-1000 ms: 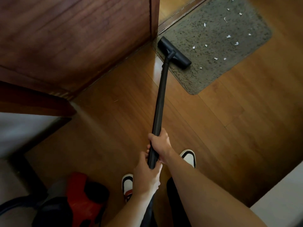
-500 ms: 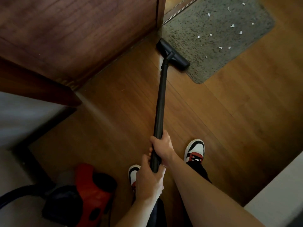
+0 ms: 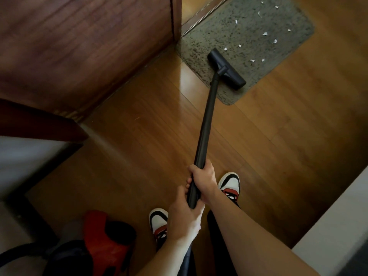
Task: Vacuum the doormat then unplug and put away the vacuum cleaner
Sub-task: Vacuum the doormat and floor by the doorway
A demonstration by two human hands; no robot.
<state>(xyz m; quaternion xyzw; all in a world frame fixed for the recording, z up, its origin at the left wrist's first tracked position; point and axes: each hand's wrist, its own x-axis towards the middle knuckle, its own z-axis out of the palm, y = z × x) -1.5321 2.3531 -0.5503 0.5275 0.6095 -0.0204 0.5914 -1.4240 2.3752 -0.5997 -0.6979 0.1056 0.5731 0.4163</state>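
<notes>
A grey speckled doormat (image 3: 249, 26) lies on the wooden floor at the top right, with several small white scraps (image 3: 264, 33) scattered over its far half. The black floor nozzle (image 3: 227, 69) of the vacuum rests on the mat's near part. A long black wand (image 3: 207, 120) runs from the nozzle down to me. My right hand (image 3: 205, 180) grips the wand higher up, and my left hand (image 3: 183, 218) grips its lower end just below. The red and black vacuum body (image 3: 105, 242) sits on the floor at the bottom left.
A dark wooden door (image 3: 79, 46) stands at the upper left beside the mat, with a threshold strip (image 3: 203, 14) behind it. My two white, red and black shoes (image 3: 230, 185) stand on the floor. A pale wall edge (image 3: 338, 226) runs along the bottom right. A black hose (image 3: 23, 253) leads off left.
The nozzle has slid from the mat's left near edge rightward and further onto the mat. Both hands keep their grip on the wand.
</notes>
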